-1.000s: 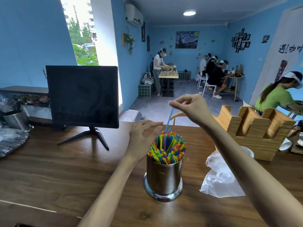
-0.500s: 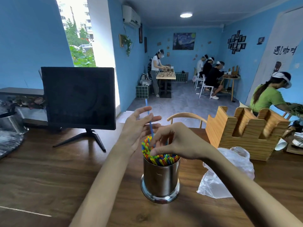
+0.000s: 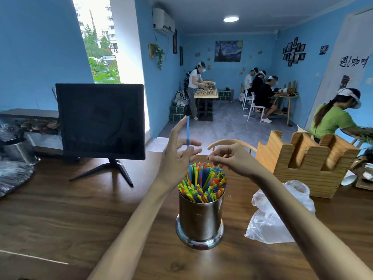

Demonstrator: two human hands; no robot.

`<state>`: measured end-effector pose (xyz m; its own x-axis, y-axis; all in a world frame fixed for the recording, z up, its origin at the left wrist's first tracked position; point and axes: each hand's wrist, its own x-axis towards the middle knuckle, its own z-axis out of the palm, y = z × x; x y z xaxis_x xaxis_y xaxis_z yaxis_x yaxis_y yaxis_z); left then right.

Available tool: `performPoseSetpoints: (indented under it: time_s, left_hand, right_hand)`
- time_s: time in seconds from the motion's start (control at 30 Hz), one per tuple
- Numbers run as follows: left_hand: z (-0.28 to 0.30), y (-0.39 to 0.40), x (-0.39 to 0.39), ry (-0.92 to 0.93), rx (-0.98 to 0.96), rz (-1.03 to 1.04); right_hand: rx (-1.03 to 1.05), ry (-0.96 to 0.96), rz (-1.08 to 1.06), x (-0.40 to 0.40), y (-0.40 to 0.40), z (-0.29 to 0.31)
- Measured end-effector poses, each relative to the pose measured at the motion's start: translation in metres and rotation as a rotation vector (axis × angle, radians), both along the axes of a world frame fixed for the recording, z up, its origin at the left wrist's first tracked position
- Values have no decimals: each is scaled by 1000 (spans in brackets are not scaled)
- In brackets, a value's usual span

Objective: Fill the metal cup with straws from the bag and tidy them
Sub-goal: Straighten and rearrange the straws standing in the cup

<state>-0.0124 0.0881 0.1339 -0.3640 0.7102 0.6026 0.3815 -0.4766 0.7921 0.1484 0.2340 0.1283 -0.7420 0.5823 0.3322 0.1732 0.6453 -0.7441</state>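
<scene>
Straws in mixed colours fill the metal cup, which stands upright on the wooden desk. Head view: one blue straw rises well above the bundle, at the cup's far-left rim. The left hand is just behind the cup, fingers spread and loosely bent against this straw; a firm grip cannot be confirmed. The right hand hovers over the cup's far-right side, fingers curled narrow, thumb and forefinger nearly closed; contents cannot be told. A crumpled plastic bag lies right of the cup. A dark monitor stands left of the cup, and a wooden holder right of it, behind the bag.
</scene>
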Motion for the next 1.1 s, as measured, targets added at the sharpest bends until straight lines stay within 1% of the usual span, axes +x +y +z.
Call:
performPoseSetpoints:
  time_s: [0.07,0.13,0.2,0.3,0.37,0.47,0.53,0.63,0.73,0.97,1.1]
  left_hand:
    - [-10,0,1,-36,-14,-27]
    - [-20,0,-1,-39,-50,-39]
    - [-30,0,-6,44,-106,17]
    - [-41,0,-11,139,-165,76]
    - [-44,-2,-11,218,-176,115]
    - [-46,-6,-12,389,-172,271]
    - [-50,-8,-16,450,-153,347]
    - [-56,-8,-21,464,-190,345]
    - [-56,-7,-22,448,-186,337]
    - [-59,-3,-22,443,-239,290]
    - [-54,-2,-20,437,-264,261]
  right_hand:
    - [39,-51,-66,-5,6,-10]
    - [73,-63,-108,-13,8,-15]
    - [109,-67,-107,-22,7,-15]
    - [131,-90,-39,-36,5,-7]
    - [150,-147,3,-43,5,-1]
    - [156,-238,44,-48,8,4]
    - [146,-278,76,-50,8,4]
    - [140,-311,93,-52,9,4]
    - [125,-318,69,-53,10,6]
    - [91,-254,41,-48,11,13]
    - [79,-262,49,-44,14,19]
